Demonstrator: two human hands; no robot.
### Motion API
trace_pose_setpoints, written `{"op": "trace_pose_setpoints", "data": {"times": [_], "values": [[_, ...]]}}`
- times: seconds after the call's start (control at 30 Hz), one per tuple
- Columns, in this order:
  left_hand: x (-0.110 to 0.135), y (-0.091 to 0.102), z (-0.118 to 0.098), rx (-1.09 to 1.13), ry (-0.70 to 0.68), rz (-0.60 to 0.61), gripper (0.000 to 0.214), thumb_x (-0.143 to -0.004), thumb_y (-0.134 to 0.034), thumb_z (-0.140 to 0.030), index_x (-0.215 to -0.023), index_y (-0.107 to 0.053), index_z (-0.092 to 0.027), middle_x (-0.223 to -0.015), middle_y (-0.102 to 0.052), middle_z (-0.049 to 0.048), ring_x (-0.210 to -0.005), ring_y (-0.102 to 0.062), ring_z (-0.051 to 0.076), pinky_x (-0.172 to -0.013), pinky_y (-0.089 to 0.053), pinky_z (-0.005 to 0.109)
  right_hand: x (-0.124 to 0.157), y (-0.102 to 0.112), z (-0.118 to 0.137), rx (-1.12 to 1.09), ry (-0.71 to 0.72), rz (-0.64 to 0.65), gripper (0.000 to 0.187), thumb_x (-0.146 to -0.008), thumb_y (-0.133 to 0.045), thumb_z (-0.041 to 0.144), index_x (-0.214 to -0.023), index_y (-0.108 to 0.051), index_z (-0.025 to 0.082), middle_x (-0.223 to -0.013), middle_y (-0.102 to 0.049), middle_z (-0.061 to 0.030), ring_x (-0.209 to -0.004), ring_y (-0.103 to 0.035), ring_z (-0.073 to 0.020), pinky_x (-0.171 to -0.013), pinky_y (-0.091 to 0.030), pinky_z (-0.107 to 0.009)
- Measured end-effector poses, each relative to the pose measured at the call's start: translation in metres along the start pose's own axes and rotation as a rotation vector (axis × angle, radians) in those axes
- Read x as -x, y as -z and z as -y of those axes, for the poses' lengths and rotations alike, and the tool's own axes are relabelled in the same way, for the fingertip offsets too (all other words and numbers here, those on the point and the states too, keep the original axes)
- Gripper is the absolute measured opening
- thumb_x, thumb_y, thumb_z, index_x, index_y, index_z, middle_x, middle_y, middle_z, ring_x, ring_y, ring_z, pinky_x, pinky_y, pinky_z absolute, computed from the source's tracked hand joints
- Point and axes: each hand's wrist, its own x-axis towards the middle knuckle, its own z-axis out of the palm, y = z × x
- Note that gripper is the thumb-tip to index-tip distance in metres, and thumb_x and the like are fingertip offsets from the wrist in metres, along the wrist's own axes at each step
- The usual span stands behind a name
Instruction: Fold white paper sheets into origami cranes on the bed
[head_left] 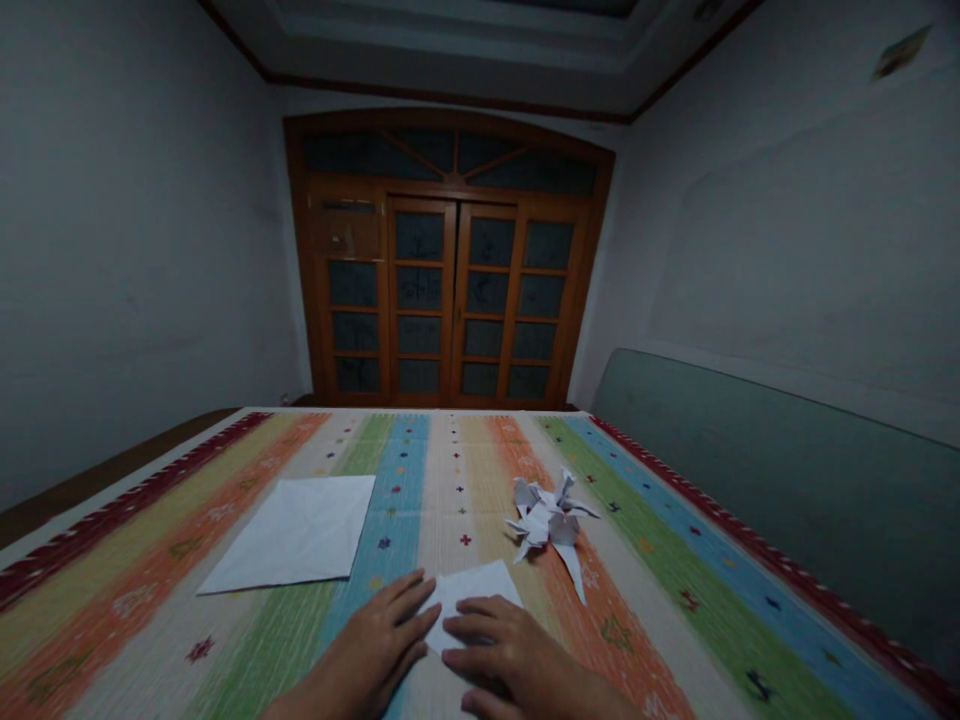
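A small white sheet of paper (480, 583) lies on the table right in front of me, partly covered by my fingers. My left hand (379, 640) rests at its left edge, fingers stretched out and the tips touching the paper. Across the sheet's near right part lies my right hand (510, 645), its fingers spread flat over it. Neither hand grips anything. Whether the sheet is folded underneath cannot be made out. Just beyond it on the right sits a cluster of folded white paper pieces (551, 520) with pointed ends, like origami.
A stack or large sheet of white paper (296, 530) lies to the left. The table wears a striped, patterned cloth (442, 460). A greenish padded bench back (750, 480) runs along the right side. Wooden glazed doors (457, 300) stand beyond the table's far end.
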Motion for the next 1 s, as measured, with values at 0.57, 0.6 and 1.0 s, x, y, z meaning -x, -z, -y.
{"op": "trace_pose_setpoints", "data": {"times": [0.57, 0.6, 1.0], "values": [[-0.002, 0.02, -0.01, 0.083, 0.042, 0.259, 0.067, -0.105, -0.059, -0.037, -0.162, -0.025, -0.044, -0.168, -0.029, 0.0049, -0.147, -0.043, 0.036, -0.114, -0.045, 0.057, 0.007, 0.0, -0.005, -0.049, -0.085, -0.191, 0.03, -0.089, -0.07, 0.02, -0.118, -0.076, 0.025, -0.13, -0.074, -0.0092, -0.128, -0.063, -0.029, -0.111, -0.047, -0.043], [-0.002, 0.021, -0.01, 0.083, 0.04, 0.259, 0.064, -0.105, -0.059, -0.037, -0.161, -0.027, -0.045, -0.168, -0.029, 0.004, -0.147, -0.044, 0.036, -0.114, -0.045, 0.057, 0.008, -0.001, -0.01, -0.025, -0.12, -0.238, 0.028, -0.091, -0.067, 0.019, -0.117, -0.076, 0.024, -0.128, -0.075, -0.0097, -0.128, -0.062, -0.0293, -0.111, -0.048, -0.044], [-0.003, 0.024, -0.012, 0.12, 0.085, 0.206, 0.052, -0.103, -0.06, -0.029, -0.152, -0.048, -0.045, -0.166, -0.038, -0.0031, -0.152, -0.037, 0.035, -0.114, -0.046, 0.059, 0.013, -0.011, -0.044, 0.058, -0.324, -0.342, 0.042, -0.096, -0.045, 0.009, -0.131, -0.066, 0.019, -0.142, -0.064, -0.0159, -0.132, -0.059, -0.0293, -0.111, -0.048, -0.049]]}}
